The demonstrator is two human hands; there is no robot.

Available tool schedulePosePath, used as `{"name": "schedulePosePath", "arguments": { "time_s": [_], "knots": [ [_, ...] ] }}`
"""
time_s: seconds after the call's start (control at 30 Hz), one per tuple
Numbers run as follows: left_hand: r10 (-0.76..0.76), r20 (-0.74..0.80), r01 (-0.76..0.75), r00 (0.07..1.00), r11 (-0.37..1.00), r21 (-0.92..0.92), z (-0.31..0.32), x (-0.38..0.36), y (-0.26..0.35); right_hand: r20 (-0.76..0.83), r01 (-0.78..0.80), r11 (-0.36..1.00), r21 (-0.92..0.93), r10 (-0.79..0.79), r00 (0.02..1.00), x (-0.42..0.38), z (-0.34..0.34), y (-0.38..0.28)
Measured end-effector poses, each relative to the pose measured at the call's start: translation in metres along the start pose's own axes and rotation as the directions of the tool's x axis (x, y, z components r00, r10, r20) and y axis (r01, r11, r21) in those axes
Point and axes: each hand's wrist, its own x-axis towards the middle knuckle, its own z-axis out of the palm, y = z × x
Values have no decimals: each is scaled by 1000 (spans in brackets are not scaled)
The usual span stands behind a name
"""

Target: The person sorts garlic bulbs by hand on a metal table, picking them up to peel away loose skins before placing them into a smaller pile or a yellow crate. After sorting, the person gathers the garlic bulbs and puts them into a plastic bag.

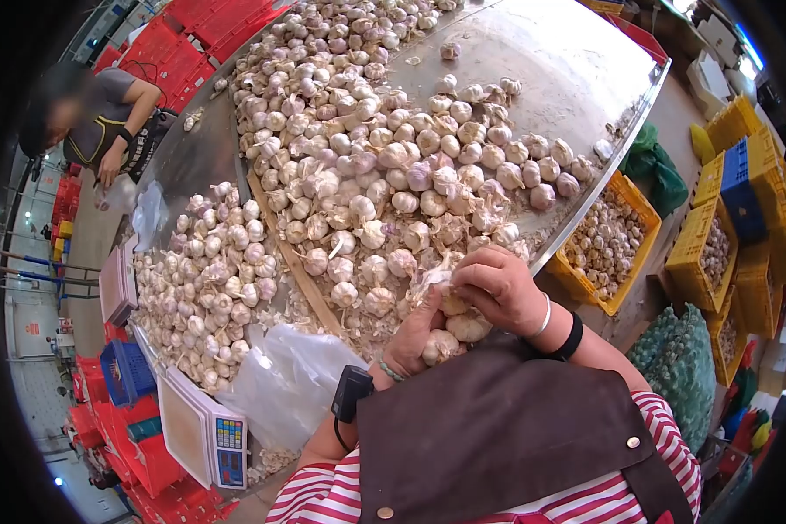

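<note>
My left hand point(411, 339), with a beaded bracelet at its wrist, is closed on a garlic bulb point(430, 278) at the near edge of the metal table. My right hand point(503, 288) is beside it, its fingers bent and pinched on the garlic between the two hands. A light ring and a black band circle the right wrist. Two more garlic bulbs point(468, 327) sit just below the hands, against my dark apron point(498, 428). A large heap of garlic bulbs point(367, 175) spreads over the table beyond.
A wooden strip point(297, 253) divides the heap from a smaller garlic pile point(210, 288). A clear plastic bag point(284, 380) and a digital scale point(192, 428) lie left. Right of the table stand a yellow garlic crate point(616, 293) and stacked crates. Another person point(105, 122) leans in at far left.
</note>
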Motion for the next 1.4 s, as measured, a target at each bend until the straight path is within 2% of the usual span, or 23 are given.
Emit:
{"name": "schedulePosePath", "arguments": {
  "time_s": [0.07, 0.13, 0.2, 0.27, 0.33, 0.37, 0.43, 0.47, 0.57, 0.7, 0.77, 0.8, 0.87, 0.93, 1.07, 1.13, 1.17, 1.2, 1.27, 1.3, 1.33, 1.37, 1.4],
  "knots": [
    [-19, 7, 19, 1000, 1000, -8, -14, 2, -3, -31, -6, 986, 166, 11, 999, -2, 1, -1],
    [25, 225, 17, 974, 983, -182, -24, 4, -2, -55, 2, 945, 327, 16, 998, -5, 3, 0],
    [65, 240, -32, 969, 990, -140, -17, 1, 3, -13, -337, 511, 791, 565, 825, -14, 3, 6],
    [107, 256, -84, 961, 992, -97, -16, 0, 5, -84, -236, 429, 872, 606, 791, -24, 1, 37],
    [194, 301, -122, 934, 962, -243, -21, 0, 3, -289, -388, 688, 614, 653, 700, -18, 3, 45],
    [199, 301, -127, 933, 962, -243, -24, -1, 3, -288, -385, 689, 614, 649, 704, -23, 5, 50],
    [213, 300, -153, 930, 966, -209, -27, -1, 3, -330, -613, 766, 192, 639, 695, -38, 7, 62],
    [218, 300, -157, 928, 964, -214, -27, -3, 3, -326, -612, 768, 188, 636, 699, -42, 6, 63],
    [246, 270, -220, 931, 968, -123, -31, -9, 0, 157, -642, 588, 492, 665, 730, -44, 2, 51],
    [150, 199, -148, 968, 989, -28, -27, -10, 0, 304, -518, 442, 732, 468, 830, -27, 9, 12],
    [110, 108, -133, 988, 964, 231, -20, -12, 4, 310, -406, 806, 431, 290, 905, -15, 6, -5],
    [348, 454, -568, 821, 412, 712, -61, 13, -9, 335, -259, 934, 244, 169, 927, -11, 8, -8],
    [141, 291, -193, 946, 968, 159, -31, -1, -7, 357, -392, 895, 212, 303, 884, -21, 12, -4],
    [-51, 272, 78, 961, 993, -92, -38, -5, -9, 331, -598, 620, 508, 500, 800, -36, 14, 5],
    [104, 239, -79, 965, 990, -113, -73, -16, 13, 29, -467, 434, 771, 708, 706, -54, -27, 22],
    [247, 150, -227, 957, 964, -141, -94, -38, 46, -172, -247, 328, 912, 852, 494, -78, -48, 56],
    [357, 112, -350, 927, 934, -74, -122, -46, 64, -188, -199, 336, 921, 828, 528, -104, -74, 97],
    [541, -187, -499, 820, 836, 227, -97, -78, 90, -207, -149, 342, 928, 804, 557, -140, -108, 151],
    [703, -214, -704, 678, 705, 85, -172, -90, 142, -349, -28, 383, 923, 868, 353, -229, -180, 268],
    [795, -412, -812, 445, 552, 188, -171, -109, 164, -235, 97, 218, 971, 941, 245, -207, -179, 238],
    [874, -393, -806, 286, 442, 394, -175, -131, 177, -96, 235, 58, 970, 983, 153, -185, -180, 199],
    [913, -409, -553, -3, 339, 761, -194, -140, 187, -68, 138, 65, 988, 997, 24, -169, -178, 183],
    [949, -246, -49, -199, 241, 969, -225, -143, 195, -163, -94, 167, 981, 985, 53, -161, -163, 175]
  ]
}}
